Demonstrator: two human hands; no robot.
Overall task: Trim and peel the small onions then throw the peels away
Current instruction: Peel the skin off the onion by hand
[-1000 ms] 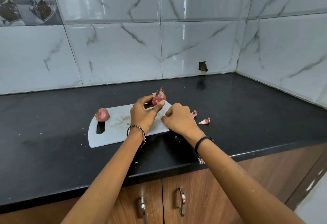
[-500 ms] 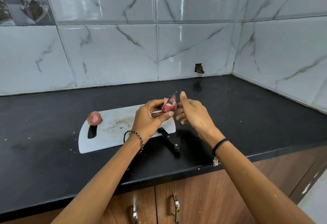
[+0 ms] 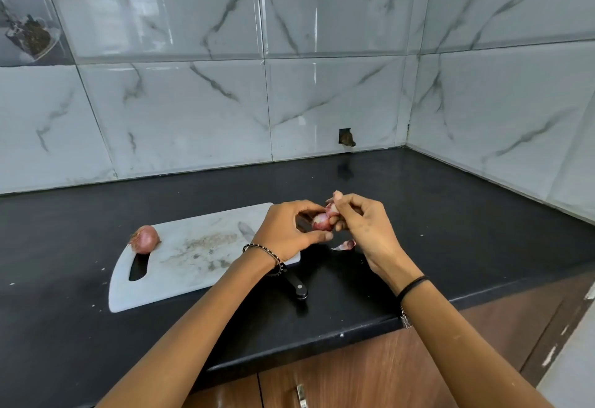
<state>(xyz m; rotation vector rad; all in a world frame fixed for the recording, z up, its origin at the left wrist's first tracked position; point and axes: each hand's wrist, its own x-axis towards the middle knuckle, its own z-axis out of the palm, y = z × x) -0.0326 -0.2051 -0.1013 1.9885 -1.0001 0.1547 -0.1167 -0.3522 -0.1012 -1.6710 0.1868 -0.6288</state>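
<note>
Left hand point(image 3: 289, 230) pinches small onion point(image 3: 321, 222), right hand point(image 3: 360, 221) pinches loosened peel point(image 3: 331, 208); best pull skin slowly downward, keeping onion steady above tabletop point(image 3: 450, 230).

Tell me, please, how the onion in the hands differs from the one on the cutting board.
The held onion is gripped by the left hand while the right hand pinches its skin; the board onion lies on the cutting board. The held onion is partly peeled, showing pale flesh; the board onion wears its full skin. Both are small and reddish.
</note>
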